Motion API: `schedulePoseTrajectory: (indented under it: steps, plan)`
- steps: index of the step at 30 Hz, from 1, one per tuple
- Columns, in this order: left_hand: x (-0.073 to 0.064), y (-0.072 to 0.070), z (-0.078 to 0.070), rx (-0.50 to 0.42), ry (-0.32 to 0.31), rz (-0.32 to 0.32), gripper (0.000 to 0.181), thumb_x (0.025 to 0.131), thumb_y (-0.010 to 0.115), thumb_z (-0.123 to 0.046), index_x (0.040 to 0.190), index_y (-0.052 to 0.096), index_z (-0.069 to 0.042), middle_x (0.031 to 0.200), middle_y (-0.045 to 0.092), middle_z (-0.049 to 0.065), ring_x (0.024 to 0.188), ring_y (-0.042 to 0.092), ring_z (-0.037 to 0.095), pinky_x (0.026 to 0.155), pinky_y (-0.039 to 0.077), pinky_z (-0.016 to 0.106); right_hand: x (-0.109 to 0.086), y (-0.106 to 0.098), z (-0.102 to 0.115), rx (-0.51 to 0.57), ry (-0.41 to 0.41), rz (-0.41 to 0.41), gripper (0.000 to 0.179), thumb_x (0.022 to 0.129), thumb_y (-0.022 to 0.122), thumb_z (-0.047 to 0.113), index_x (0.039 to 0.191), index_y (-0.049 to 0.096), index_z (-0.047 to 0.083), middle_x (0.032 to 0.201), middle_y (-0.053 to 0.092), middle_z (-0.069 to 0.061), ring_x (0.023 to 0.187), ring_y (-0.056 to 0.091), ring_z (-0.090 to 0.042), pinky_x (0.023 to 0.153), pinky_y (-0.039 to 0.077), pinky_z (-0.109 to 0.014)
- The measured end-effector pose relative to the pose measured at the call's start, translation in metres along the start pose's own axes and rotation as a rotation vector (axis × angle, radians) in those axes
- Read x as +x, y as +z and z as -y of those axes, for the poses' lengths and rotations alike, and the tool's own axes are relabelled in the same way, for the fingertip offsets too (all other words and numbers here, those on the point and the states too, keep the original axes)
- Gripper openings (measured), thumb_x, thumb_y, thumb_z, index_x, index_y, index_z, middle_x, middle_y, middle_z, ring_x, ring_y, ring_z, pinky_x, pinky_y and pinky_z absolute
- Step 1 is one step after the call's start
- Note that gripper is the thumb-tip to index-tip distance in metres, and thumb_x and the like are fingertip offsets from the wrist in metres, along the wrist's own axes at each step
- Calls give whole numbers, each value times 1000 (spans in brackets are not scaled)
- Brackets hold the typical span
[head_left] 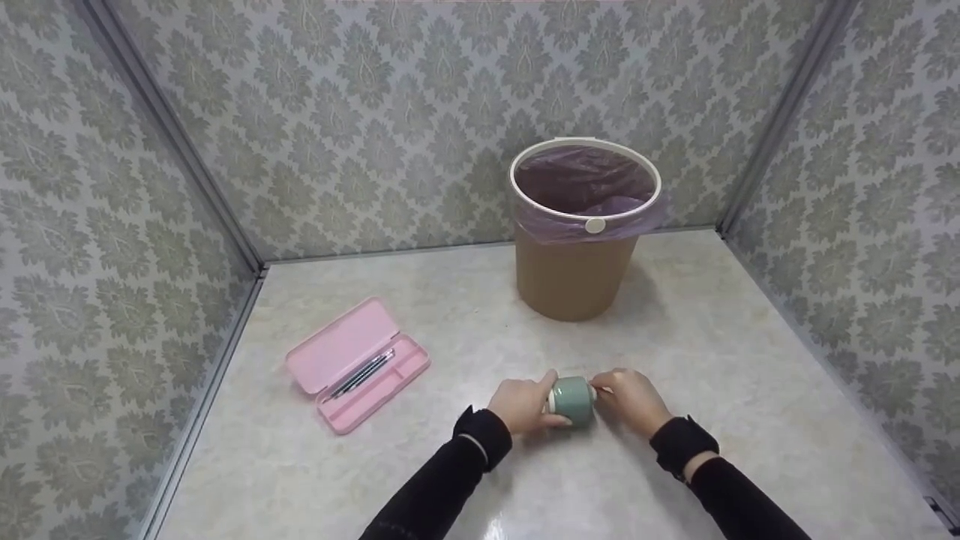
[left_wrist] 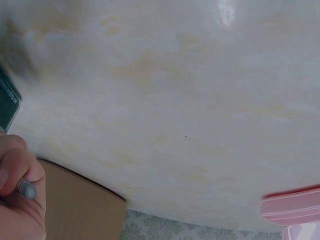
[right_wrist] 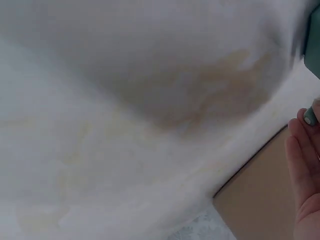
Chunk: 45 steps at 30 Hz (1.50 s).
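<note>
A green hand-crank pencil sharpener with a white left end lies sideways between both hands, low over the table. My left hand grips its white end, thumb above and a finger below. From the curled left fingers pokes the grey, round end of a pencil in the left wrist view; the rest of it is hidden. On the sharpener's right side, my right hand pinches the crank. The crank's green knob shows between those fingertips in the right wrist view.
To the left lies an open pink pencil case with several dark pencils in it. Behind the hands stands a brown waste bin with a white rim and a purple bag. Patterned walls border the table.
</note>
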<state>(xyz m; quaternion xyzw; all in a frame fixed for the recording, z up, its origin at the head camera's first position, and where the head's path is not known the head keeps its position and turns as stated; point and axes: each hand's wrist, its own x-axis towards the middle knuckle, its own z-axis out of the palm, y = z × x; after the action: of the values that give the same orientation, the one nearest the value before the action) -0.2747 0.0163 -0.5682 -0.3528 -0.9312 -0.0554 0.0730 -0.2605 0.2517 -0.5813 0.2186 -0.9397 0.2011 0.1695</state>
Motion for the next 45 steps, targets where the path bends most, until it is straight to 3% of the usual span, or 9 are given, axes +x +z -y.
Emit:
schedulePoseTrajectory:
  steps: [5, 10, 19, 35, 45]
  plan:
    - [0, 2, 0, -8, 5, 8, 72, 82, 71, -68, 124, 49, -15, 72, 71, -1, 59, 66, 15, 50, 46, 29, -18, 6, 0, 29, -13, -17, 18, 81, 77, -1, 71, 68, 11, 73, 74, 0, 67, 69, -16, 64, 56, -32]
    - [2, 2, 1, -13, -1, 1, 71, 81, 72, -67, 124, 49, -15, 71, 71, -1, 58, 66, 16, 50, 47, 30, -32, 6, 5, 41, -37, -39, 9, 82, 79, 2, 82, 77, 11, 80, 78, -3, 73, 73, -19, 69, 59, -34]
    - [2, -1, 2, -24, -9, 26, 72, 81, 72, -68, 125, 48, -15, 72, 72, 1, 60, 68, 17, 51, 47, 30, -45, -9, 15, 25, -132, -79, 11, 80, 82, 6, 89, 80, 12, 84, 79, -2, 76, 74, -18, 71, 60, -34]
    - [3, 2, 0, -47, -16, 24, 72, 80, 72, -68, 123, 49, -16, 72, 71, 0, 60, 67, 17, 51, 47, 30, -41, -40, 22, 19, -253, -152, 21, 73, 85, -2, 89, 80, 11, 82, 78, 1, 75, 72, -14, 68, 58, -28]
    - [3, -3, -1, -42, -28, 47, 71, 81, 73, -67, 124, 49, -16, 76, 74, 1, 63, 69, 18, 52, 49, 31, -28, -43, 17, -15, -297, -240, 27, 68, 88, -3, 91, 80, 10, 84, 79, 0, 76, 73, -15, 69, 58, -27]
